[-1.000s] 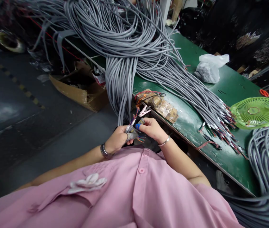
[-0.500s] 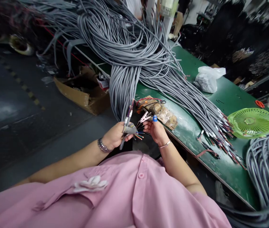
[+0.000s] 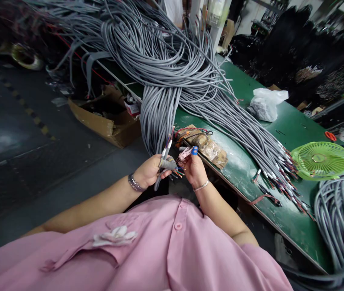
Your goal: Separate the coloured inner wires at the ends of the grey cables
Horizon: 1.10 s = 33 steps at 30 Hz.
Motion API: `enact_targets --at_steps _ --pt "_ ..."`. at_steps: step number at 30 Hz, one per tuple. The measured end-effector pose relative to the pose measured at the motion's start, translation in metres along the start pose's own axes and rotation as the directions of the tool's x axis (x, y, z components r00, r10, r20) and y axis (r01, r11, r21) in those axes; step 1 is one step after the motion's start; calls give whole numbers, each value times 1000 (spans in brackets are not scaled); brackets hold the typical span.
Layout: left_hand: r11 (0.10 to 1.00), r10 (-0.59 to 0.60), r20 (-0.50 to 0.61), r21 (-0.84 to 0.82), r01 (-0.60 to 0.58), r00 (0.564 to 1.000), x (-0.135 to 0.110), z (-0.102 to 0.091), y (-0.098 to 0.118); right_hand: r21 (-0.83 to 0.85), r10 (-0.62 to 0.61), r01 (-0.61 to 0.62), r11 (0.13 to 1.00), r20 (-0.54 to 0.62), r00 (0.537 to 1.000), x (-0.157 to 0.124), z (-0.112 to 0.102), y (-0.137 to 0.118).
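Observation:
My left hand point(image 3: 152, 171) is closed around a grey cable point(image 3: 157, 182), with a grey cover on its thumb. White-banded cable ends point(image 3: 166, 148) stand up beside that thumb. Thin coloured wires point(image 3: 178, 173) fan out from the grip towards my right hand point(image 3: 194, 169). That hand has its fingers curled at the wires, and its thumb, in a blue finger cover point(image 3: 194, 150), points up. A pink clip point(image 3: 184, 154) shows just beside the right thumb; whether the hand touches it is unclear. The right fingertips are partly hidden.
A large heap of grey cables point(image 3: 147, 52) covers the green table point(image 3: 293, 121). A taped wooden block point(image 3: 210, 147) lies at the near edge. Also there are a green basket point(image 3: 320, 158), a plastic bag point(image 3: 266, 105) and more cables point(image 3: 338, 214). A cardboard box point(image 3: 105, 127) stands below, left.
My right hand has moved left, closer to my left hand and the wires, with its fingers drawn in. My left hand still holds the cable and has shifted slightly right.

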State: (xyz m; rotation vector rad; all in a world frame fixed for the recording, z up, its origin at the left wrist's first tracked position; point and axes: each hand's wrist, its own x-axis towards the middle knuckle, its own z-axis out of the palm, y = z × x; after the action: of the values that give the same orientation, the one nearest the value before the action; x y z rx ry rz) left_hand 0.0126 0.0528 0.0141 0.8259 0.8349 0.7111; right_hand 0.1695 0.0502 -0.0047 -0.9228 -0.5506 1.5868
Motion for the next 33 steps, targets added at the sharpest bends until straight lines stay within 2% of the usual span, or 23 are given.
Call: enact_targets --at_steps 6,12,18,22,26,30,31,33 --pt "999 -18 0 43 18 1000 -1 6 2 -6 -8 7 1000 -110 994 -2 10 -6" --pt "999 -26 -2 37 26 1000 2 5 -1 51 54 -52 997 -42 998 -3 4 -5" --pt "999 22 -76 26 -20 997 -13 9 -3 85 152 -157 984 64 986 -7 -2 -7" --pt "998 63 -129 -8 -64 990 -23 14 -9 25 74 -74 997 25 997 -12 2 -10" --pt "996 39 -146 -75 -50 989 -20 16 -13 -40 -31 30 999 -13 999 -11 -2 -4" --pt "993 3 -146 -119 -21 989 -14 16 -11 -262 -211 186 947 -69 975 -8 -8 3" --pt "992 -2 -148 -124 -17 989 -13 17 -10 -287 -220 192 939 -69 973 -7 -9 3" --pt "992 -10 -151 -128 -10 988 -11 17 -9 -244 -163 146 959 -53 985 -4 -8 3"
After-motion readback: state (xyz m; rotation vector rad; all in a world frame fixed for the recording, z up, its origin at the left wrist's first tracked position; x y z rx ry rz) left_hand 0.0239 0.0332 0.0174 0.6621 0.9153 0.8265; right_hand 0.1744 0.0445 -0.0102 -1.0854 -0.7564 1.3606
